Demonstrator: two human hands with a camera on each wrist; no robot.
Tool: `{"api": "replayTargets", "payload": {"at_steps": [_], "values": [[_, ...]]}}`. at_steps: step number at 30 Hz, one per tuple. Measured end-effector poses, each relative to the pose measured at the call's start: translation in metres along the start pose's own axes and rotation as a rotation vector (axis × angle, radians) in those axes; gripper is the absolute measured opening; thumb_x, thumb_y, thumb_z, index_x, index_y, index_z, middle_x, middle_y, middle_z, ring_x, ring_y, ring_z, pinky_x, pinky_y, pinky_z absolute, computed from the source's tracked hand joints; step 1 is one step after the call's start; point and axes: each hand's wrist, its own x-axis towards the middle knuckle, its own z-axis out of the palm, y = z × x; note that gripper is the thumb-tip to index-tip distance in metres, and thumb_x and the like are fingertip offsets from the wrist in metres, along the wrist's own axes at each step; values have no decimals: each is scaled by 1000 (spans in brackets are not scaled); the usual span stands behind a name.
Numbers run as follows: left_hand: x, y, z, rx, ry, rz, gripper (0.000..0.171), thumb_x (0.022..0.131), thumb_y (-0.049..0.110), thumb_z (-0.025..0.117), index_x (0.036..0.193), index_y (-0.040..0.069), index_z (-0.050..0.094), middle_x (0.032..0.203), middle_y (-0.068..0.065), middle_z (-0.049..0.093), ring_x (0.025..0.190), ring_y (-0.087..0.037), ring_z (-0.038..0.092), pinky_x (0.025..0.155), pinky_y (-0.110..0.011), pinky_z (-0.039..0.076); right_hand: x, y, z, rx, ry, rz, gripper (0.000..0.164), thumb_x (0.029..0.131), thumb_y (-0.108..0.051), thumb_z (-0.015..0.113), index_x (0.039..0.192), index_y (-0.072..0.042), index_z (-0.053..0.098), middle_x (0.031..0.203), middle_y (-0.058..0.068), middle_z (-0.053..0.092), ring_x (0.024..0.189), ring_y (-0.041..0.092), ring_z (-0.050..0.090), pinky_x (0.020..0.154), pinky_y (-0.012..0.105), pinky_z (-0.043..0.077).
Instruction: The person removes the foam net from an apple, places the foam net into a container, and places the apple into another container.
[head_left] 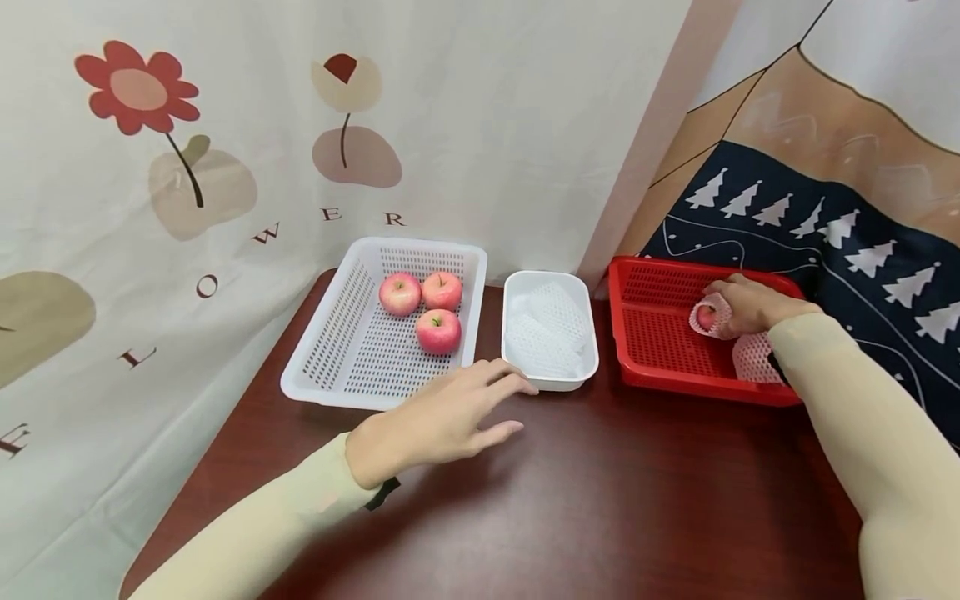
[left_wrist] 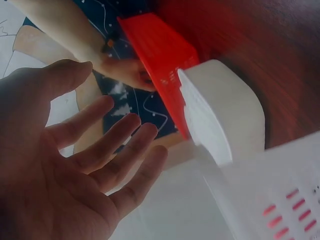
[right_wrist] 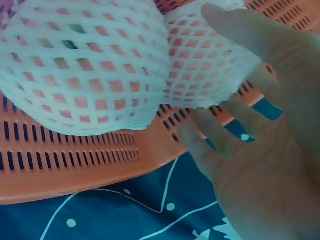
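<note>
In the red basket (head_left: 652, 367), my right hand (head_left: 750, 302) holds an apple (head_left: 707, 317) in a white foam net, with the thumb over its upper side and the fingers along its lower edge. Another netted apple (right_wrist: 90, 65) lies beside it in the basket, partly behind my wrist in the head view. My left hand (head_left: 442, 417) hovers, fingers spread and slightly bent, over the table's near side. Its fingertips are close to the front of the small white tray (head_left: 551, 384), which holds several foam nets (head_left: 551, 329). Nothing is in the left palm.
At the left stands a white slotted basket (head_left: 322, 379) with three bare apples (head_left: 438, 331) in it. The three containers form a row along the back of the dark wooden table (head_left: 600, 500). Printed cloth (head_left: 480, 125) hangs right behind them.
</note>
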Motion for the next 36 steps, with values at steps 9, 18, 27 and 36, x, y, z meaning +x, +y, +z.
{"api": "replayTargets", "payload": {"at_steps": [9, 18, 27, 36], "values": [[7, 10, 9, 7, -25, 18, 44, 111, 37, 81, 150, 22, 71, 145, 3, 73, 115, -17, 72, 94, -38, 66, -11, -11, 5, -81, -5, 41, 84, 87, -8, 90, 163, 3, 55, 156, 45, 53, 139, 67, 48, 116, 91, 45], [17, 13, 22, -1, -30, 26, 44, 111, 38, 81, 151, 23, 71, 149, 4, 71, 125, -15, 72, 106, -42, 65, 3, -13, 14, -117, 29, -13, 77, 82, -22, 100, 147, 5, 67, 137, 36, 58, 115, 52, 62, 108, 79, 58], [29, 17, 26, -12, -17, 54, 43, 112, 38, 80, 151, 23, 71, 149, 3, 72, 127, -15, 73, 108, -38, 64, 6, -8, 18, -87, 19, -35, 73, 83, -21, 98, 136, 7, 56, 119, 31, 73, 106, 46, 72, 108, 74, 61], [43, 20, 30, -64, -19, 30, 42, 113, 36, 79, 151, 22, 71, 150, 2, 72, 134, -16, 72, 114, -37, 63, -2, -34, 13, 54, 150, -67, 88, 85, -29, 99, 147, 8, 48, 135, 37, 66, 113, 46, 70, 107, 69, 61]]}}
